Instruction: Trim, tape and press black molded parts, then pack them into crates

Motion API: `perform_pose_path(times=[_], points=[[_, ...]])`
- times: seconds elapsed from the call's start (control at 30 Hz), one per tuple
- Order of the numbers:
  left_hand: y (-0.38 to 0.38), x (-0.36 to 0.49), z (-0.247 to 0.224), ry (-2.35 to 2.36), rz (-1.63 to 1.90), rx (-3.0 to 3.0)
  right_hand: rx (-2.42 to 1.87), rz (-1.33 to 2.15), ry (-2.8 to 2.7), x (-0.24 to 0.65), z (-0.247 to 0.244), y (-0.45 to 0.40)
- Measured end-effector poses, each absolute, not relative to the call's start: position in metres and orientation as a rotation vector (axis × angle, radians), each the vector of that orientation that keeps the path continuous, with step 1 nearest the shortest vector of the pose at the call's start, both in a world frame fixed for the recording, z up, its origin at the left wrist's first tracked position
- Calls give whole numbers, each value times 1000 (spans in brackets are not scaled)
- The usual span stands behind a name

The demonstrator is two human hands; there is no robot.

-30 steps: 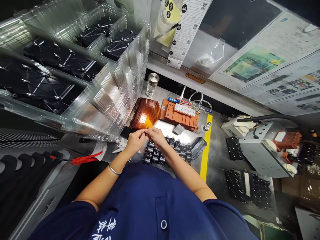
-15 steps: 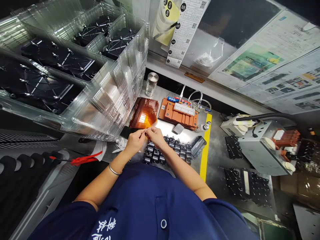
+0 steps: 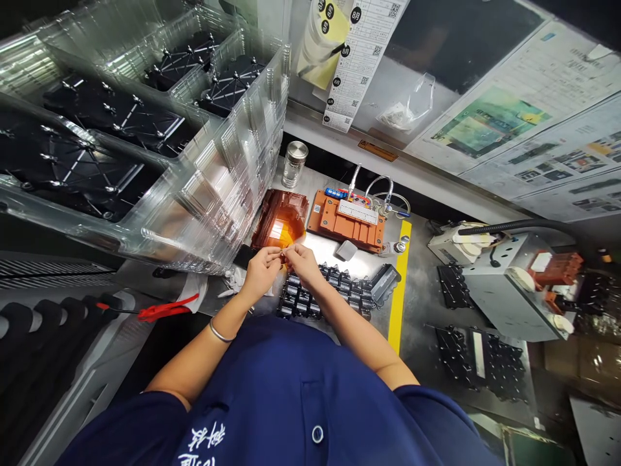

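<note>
My left hand [image 3: 262, 272] and my right hand [image 3: 301, 264] meet fingertip to fingertip at the front edge of an amber translucent tray [image 3: 280, 220]. Both are pinched closed. Whatever lies between the fingertips is too small to make out. Just below and to the right of the hands, black ribbed parts [image 3: 303, 299] lie in rows on the metal bench. An orange fixture [image 3: 347, 223] with a white strip on top sits behind them, and a small grey block [image 3: 346, 250] rests at its front.
Stacked clear plastic trays [image 3: 208, 188] with black parts rise at the left. A lidded glass jar [image 3: 294, 163] stands at the back. Right of a yellow stripe [image 3: 400, 285] are a grey machine [image 3: 509, 285] and more black parts [image 3: 495, 362]. Red-handled pliers [image 3: 167, 309] lie at the left.
My left hand has shifted very slightly, and the fingertips of both hands have changed their pinch a little. Everything else looks the same.
</note>
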State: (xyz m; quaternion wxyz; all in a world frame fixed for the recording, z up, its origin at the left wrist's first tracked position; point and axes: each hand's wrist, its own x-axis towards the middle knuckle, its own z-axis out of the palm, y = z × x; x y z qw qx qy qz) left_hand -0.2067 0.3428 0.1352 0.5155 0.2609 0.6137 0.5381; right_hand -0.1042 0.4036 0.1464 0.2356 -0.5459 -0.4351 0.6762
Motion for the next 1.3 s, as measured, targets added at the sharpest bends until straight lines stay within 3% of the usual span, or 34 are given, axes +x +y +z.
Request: perform_pose_path(times=[0.47, 0.83, 1.07, 1.3], points=[[354, -218, 119, 1385, 1303, 454, -1419, 1800, -1301, -102, 137, 401], [364, -208, 96, 1614, 1460, 260, -1598, 1800, -1320, -54, 123, 417], [380, -215, 66, 1892, 1339, 201, -1830, 1218, -1367, 52, 132, 451], [382, -229, 39, 2085, 1141, 250, -2078, 247, -1437, 153, 151, 436]])
